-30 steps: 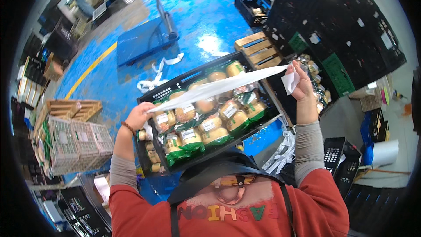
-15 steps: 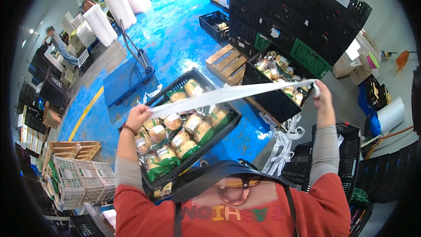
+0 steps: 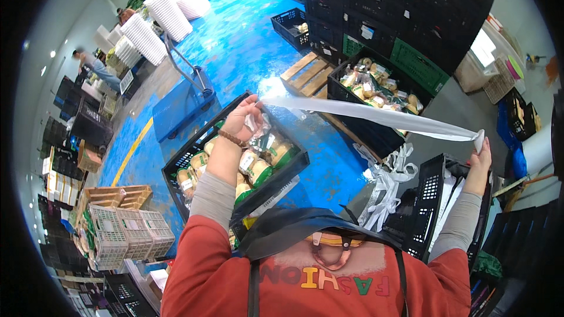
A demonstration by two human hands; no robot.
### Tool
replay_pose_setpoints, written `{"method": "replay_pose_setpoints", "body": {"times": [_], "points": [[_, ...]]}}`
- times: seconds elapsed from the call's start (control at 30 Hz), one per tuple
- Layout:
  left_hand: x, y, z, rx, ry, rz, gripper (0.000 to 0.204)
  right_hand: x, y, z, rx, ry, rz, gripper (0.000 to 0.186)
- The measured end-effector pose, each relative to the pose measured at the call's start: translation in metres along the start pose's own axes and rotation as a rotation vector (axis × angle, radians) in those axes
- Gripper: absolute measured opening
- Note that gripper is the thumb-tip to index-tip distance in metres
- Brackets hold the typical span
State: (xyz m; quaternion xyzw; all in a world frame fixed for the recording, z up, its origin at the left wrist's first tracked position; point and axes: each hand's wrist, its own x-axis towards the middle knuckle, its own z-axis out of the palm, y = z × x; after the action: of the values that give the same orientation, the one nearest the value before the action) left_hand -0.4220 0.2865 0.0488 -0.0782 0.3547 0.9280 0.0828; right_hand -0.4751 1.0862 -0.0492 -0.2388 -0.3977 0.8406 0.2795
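Note:
A long white strip [image 3: 370, 114], flat and soft like plastic film, stretches between my hands. My left hand [image 3: 244, 122] pinches one end above the black crate [image 3: 285, 177] in front of me. Packs of pale, rounded produce [image 3: 255, 169] with white labels and green wrapping fill this crate; my left forearm hides some of them. Far out to the right, my right hand [image 3: 483, 157] grips the strip's other end, above a black crate [image 3: 432, 191] with white material inside. Between my hands the strip sags slightly, passing before a second produce crate [image 3: 376, 140].
Loose white strips [image 3: 385, 194] hang in a tangle right of centre. Tall stacked black crates [image 3: 382, 9] stand behind a wooden pallet [image 3: 308, 76]. A blue trolley [image 3: 183, 108] is beyond the near crate. Pale crates [image 3: 126, 235] sit at left; another person [image 3: 97, 67] works far left.
Both hands have moved right with the strip between them. My left hand has also risen over the near crate, while my right hand has dropped lower. The view has shifted slightly.

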Motion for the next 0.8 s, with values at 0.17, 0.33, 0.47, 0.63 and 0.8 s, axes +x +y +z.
{"method": "replay_pose_setpoints", "body": {"times": [0.17,0.33,0.47,0.63,0.8], "points": [[-0.002,-0.058,0.048,-0.147,-0.082,-0.147,0.032,-0.134,0.063,0.098,-0.256,-0.269,-0.125,0.034],[0.003,-0.128,0.093,-0.219,-0.155,-0.385,0.044,-0.313,0.128,0.192,-0.697,-1.203,-0.381,0.060],[-0.006,-0.147,0.095,-0.216,-0.195,-0.512,0.042,-0.352,0.175,0.203,-0.653,-1.145,-0.131,0.052],[0.001,-0.157,0.066,0.432,0.169,-0.186,0.063,-0.340,0.211,0.162,-0.289,-0.656,0.585,0.025],[0.013,-0.245,0.092,0.697,-0.297,-0.439,0.078,-0.335,0.208,0.141,0.021,-0.489,0.676,0.029]]}}
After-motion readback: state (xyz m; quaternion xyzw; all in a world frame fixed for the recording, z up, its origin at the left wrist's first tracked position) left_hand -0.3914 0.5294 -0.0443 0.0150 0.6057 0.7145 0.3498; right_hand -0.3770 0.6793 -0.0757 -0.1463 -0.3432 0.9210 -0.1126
